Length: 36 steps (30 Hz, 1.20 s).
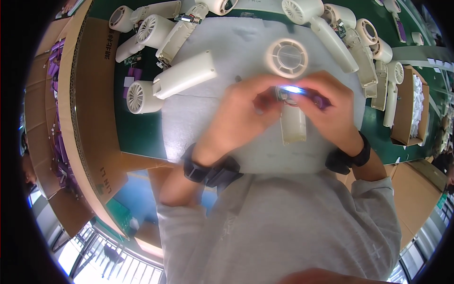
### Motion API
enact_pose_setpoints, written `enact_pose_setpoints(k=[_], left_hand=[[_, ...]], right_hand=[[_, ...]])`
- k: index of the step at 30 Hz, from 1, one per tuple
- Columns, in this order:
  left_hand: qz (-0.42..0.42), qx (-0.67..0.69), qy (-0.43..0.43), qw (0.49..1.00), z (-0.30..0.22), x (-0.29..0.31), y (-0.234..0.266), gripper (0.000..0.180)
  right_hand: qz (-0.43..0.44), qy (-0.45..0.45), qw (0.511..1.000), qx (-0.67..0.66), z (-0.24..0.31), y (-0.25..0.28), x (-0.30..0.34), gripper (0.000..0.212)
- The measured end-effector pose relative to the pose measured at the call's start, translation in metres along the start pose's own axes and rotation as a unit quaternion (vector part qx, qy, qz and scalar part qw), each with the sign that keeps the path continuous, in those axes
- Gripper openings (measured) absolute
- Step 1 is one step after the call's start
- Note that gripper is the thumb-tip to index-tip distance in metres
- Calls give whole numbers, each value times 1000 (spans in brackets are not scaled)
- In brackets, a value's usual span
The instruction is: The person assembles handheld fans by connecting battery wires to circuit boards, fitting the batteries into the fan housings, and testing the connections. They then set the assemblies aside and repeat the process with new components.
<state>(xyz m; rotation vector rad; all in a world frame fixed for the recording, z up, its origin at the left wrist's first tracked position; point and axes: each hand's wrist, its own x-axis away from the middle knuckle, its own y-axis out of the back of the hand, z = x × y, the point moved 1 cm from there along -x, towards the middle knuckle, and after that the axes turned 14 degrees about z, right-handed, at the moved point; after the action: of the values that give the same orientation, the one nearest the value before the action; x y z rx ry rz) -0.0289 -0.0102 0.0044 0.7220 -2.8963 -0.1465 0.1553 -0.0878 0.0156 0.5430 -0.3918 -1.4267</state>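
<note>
Fan (287,57) is lying on a grey mat (189,120), left hand (243,109) and right hand (333,104) pinching its glowing part (292,89), a purple battery (322,101) under the right one, while a big carton (97,109) is holding purple batteries (57,142) and a small box (402,116) white pieces (416,106).

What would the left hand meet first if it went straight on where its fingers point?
Toward the picture's right, the left hand would probably first meet the small glowing component, with the right hand just beyond; blur and depth leave contact unclear.

Two working hands (243,111) (331,102), two wristbands (210,170) (350,157), one mat (248,54)
</note>
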Motion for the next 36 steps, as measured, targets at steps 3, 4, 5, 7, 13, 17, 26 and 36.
enact_pose_setpoints(k=[3,4,5,7,13,17,26,36], left_hand=[[-7,-10,-11,1000,1,1,-1,42],[-6,-9,-11,1000,1,1,-1,42],[-4,-6,-12,1000,1,1,-1,42],[-1,0,-16,1000,0,1,0,42],[-5,10,-31,999,3,1,0,43],[-3,10,-23,1000,2,2,0,43],[-7,10,-19,1000,3,2,-1,43],[4,17,-11,1000,2,2,0,41]], right_hand=[[13,16,1000,0,-3,1,-1,23],[23,25,999,4,-4,2,-2,23],[34,34,999,7,-4,3,-2,22],[34,33,999,20,0,4,-1,23],[-6,50,996,78,6,1,-2,18],[0,52,994,97,8,1,1,24],[-14,76,987,142,7,0,-1,17],[9,66,986,156,7,0,0,16]])
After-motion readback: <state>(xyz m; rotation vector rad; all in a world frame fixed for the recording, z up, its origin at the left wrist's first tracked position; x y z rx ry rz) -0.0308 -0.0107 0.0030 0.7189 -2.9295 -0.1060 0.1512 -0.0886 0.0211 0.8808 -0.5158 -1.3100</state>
